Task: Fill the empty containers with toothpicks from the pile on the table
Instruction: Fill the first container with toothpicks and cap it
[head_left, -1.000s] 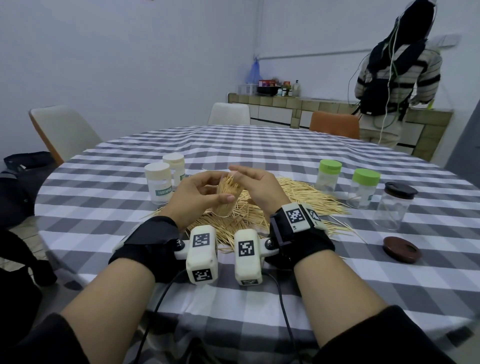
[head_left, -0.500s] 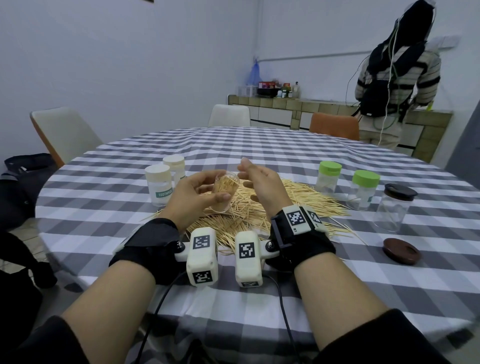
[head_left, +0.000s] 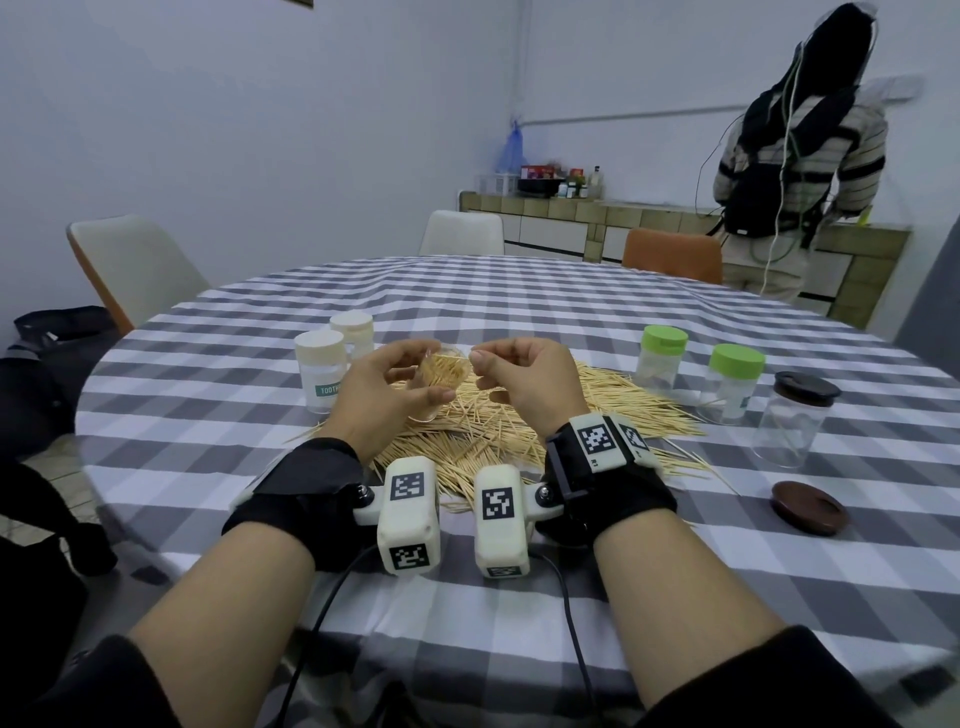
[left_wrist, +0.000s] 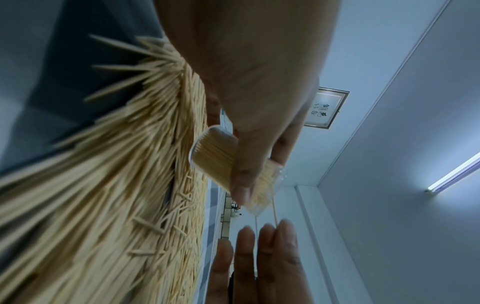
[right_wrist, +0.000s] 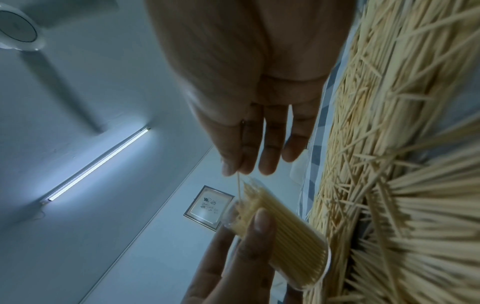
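Head view: jar (head_left: 439, 384) is gripped by left hand (head_left: 382, 397) above pile (head_left: 498, 431).
Right hand (head_left: 524, 382): toothpick (right_wrist: 239, 188) is pinched at jar mouth.

- Both hands are raised at mid-frame in the head view, over the toothpick pile (head_left: 519, 426), which covers the cloth beneath them.
- Two cream-lidded jars (head_left: 332, 364) stand close at centre left.
- Two green-lidded jars (head_left: 696, 374) and a dark-lidded jar (head_left: 795, 415) line the right.
- Open tablecloth (head_left: 467, 296) lies in the upper middle.
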